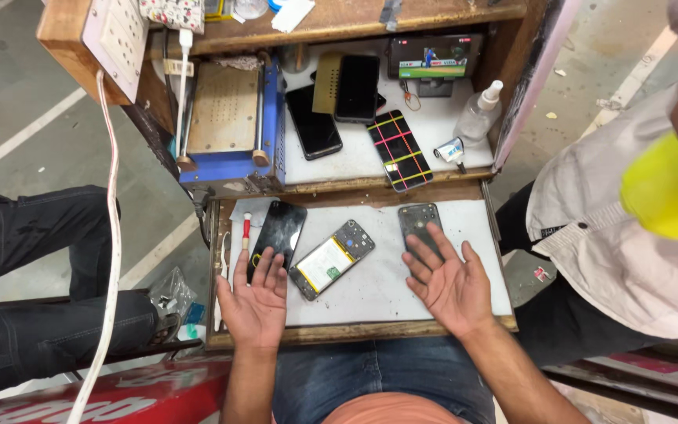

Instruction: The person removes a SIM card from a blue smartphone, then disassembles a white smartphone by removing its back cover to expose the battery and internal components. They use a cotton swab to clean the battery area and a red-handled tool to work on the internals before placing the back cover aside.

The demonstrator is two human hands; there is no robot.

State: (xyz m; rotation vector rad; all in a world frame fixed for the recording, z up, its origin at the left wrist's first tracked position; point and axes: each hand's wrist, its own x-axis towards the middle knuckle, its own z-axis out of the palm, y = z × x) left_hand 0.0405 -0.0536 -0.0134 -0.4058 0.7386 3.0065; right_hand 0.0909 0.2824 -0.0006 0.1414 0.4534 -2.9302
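Resting palms-up on the white tabletop (370, 290), left hand (254, 302) and right hand (450, 284) show fingers spread, holding nothing; opened phone (331, 259) lies between; concrete floor (25, 102) surrounds.

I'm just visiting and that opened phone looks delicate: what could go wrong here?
The opened phone lies with its battery bare between the left hand and right hand; a stray knock might damage it. The dark back cover under the right fingertips could slide. The spray bottle stands near several phones and might tip.
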